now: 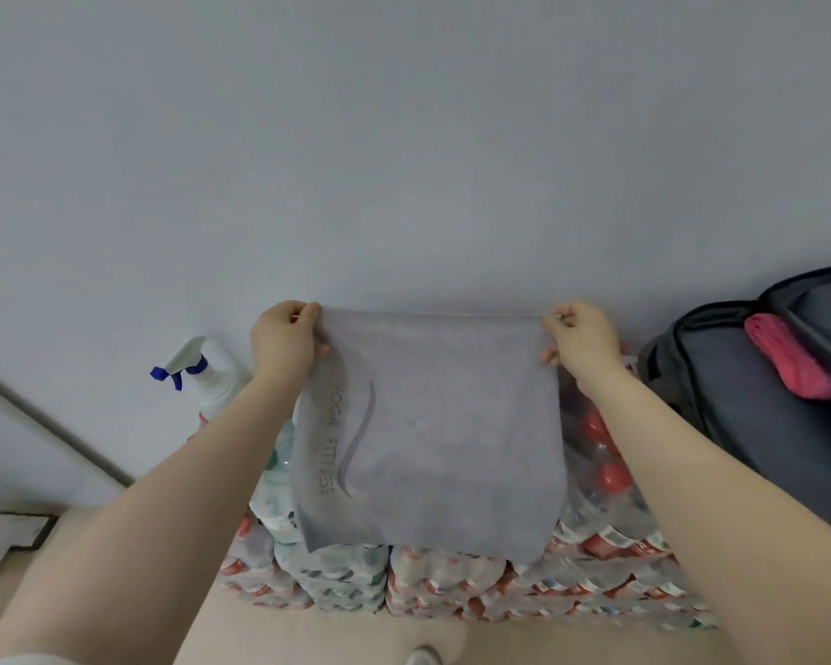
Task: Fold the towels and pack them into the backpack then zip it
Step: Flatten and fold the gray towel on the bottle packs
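Note:
A grey towel printed with "YOGA FITNESS" hangs in the air in front of the wall, its top edge stretched taut. My left hand pinches its upper left corner and my right hand pinches its upper right corner. The towel looks doubled over, with its lower edge hanging just above the stacked bottles. At the right stands a dark backpack with its zip open, and a pink towel shows inside the opening.
Shrink-wrapped packs of water bottles with red caps are stacked against the wall below the towel. A white spray bottle with a blue trigger stands on them at the left. Beige floor lies below.

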A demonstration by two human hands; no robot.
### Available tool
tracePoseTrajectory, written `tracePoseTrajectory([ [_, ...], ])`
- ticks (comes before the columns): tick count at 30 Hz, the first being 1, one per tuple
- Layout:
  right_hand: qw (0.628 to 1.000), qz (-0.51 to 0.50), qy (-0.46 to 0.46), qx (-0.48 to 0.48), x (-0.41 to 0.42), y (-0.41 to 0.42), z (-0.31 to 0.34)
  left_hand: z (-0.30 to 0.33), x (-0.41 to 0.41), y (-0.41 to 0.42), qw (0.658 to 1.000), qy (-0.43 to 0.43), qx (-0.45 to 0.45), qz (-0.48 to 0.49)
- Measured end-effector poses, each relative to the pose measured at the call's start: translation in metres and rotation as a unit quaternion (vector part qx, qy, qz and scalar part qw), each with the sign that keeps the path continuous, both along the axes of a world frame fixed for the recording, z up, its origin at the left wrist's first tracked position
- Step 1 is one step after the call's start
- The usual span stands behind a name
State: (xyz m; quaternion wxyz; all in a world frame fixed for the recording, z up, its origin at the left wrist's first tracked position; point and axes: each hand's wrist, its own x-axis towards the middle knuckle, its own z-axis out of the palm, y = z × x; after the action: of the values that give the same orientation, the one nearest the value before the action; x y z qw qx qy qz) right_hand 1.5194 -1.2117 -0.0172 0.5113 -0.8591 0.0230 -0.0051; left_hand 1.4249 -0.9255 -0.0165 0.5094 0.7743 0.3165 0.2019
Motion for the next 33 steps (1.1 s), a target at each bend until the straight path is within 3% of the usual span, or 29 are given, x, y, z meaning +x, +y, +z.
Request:
tracePoseTrajectory([
  [4, 1.000, 0.007, 0.030, -0.003, 0.031, 0.010, -0.012, -0.007, 0.030, 0.005, 0.998, 0.003, -0.058, 0.007],
  [9, 0.999, 0.014, 0.019, -0.041, 0.047, 0.020, -0.025, -0.024, 0.048, 0.010, 0.999, 0.013, -0.051, 0.014],
  [13, 0.991, 0.052, -0.001, -0.126, 0.032, 0.027, -0.025, -0.026, 0.042, 0.003, 0.995, 0.080, 0.044, -0.044],
  [18, 0.979, 0.096, 0.012, -0.178, -0.010, 0.019, -0.032, -0.034, 0.005, -0.002, 0.987, 0.114, 0.073, -0.092],
  [28, 0.990, -0.030, 0.101, -0.090, -0.122, -0.001, -0.049, -0.044, -0.121, -0.008, 0.986, 0.095, 0.067, -0.121],
  [33, 0.991, -0.077, 0.105, -0.041, -0.174, -0.007, -0.064, -0.066, -0.163, -0.021, 0.988, 0.128, -0.045, -0.080],
])
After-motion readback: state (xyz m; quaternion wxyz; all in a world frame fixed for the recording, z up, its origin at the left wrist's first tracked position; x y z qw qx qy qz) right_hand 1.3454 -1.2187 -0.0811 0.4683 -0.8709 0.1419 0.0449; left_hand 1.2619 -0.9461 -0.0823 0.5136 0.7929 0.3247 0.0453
